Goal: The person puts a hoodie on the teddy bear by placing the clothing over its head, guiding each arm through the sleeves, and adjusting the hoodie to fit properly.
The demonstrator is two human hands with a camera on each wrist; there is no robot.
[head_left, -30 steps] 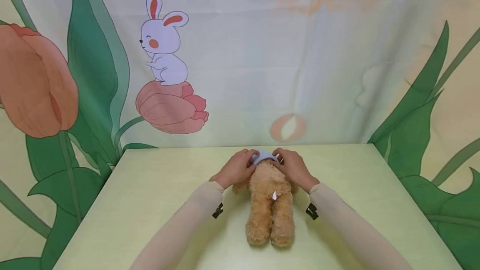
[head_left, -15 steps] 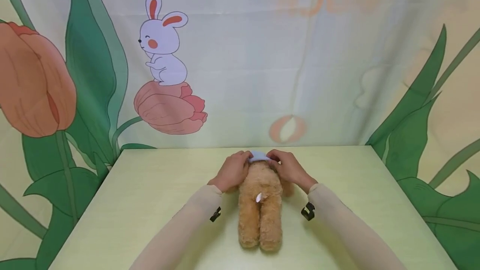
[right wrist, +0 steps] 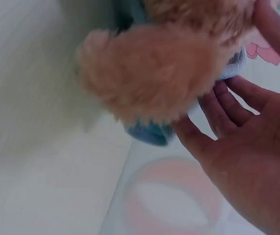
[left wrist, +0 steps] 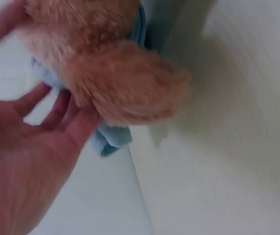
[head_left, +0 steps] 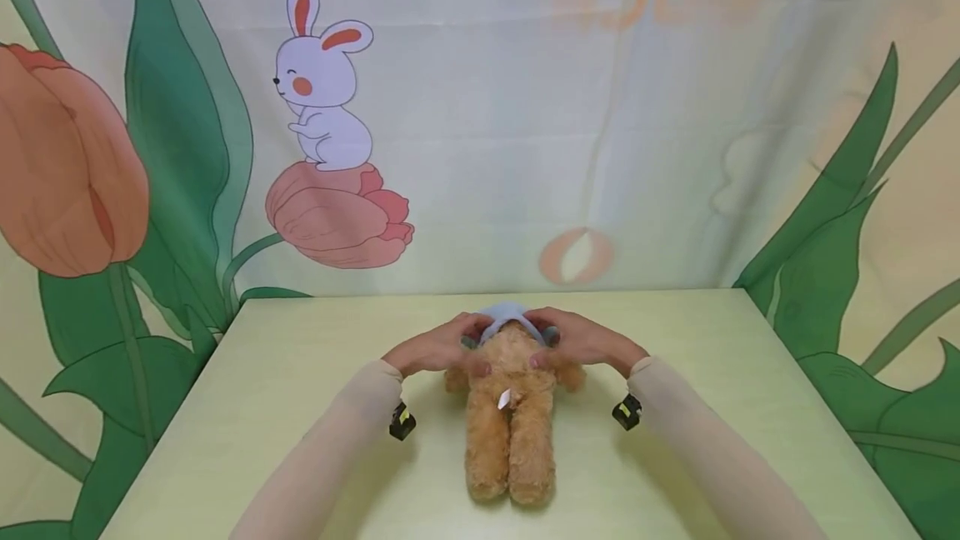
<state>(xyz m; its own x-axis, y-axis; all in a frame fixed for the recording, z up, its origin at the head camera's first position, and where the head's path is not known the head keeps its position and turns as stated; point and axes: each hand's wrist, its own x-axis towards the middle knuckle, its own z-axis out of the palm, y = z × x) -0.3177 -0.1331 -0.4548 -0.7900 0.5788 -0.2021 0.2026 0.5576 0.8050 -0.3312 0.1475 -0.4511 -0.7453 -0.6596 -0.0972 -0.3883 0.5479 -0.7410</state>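
A tan, furry plush toy (head_left: pixel 513 361) lies on the table with its back up and both legs toward me. A small white tag (head_left: pixel 505 398) sticks out at its bottom. Light blue cloth (head_left: pixel 501 317) covers its far end; the head is hidden. My left hand (head_left: pixel 447 347) holds the toy's left side, thumb on its back, fingers reaching the cloth. On the other side my right hand (head_left: pixel 581 337) grips it likewise. Each wrist view shows a stubby plush arm, left (left wrist: pixel 130 83) and right (right wrist: pixel 149 73), beside the fingers with blue cloth below.
The pale yellow-green table (head_left: pixel 315 407) ends at a back edge close beyond the toy. Behind it hangs a printed curtain (head_left: pixel 480 148) with a rabbit, tulips and leaves. Black clips (head_left: pixel 402 421) sit under the beige sleeves.
The plush toy has shifted left and a little toward me. Both hands have moved from pinching the blue cloth's edges to holding the toy's sides, with thumbs on its back.
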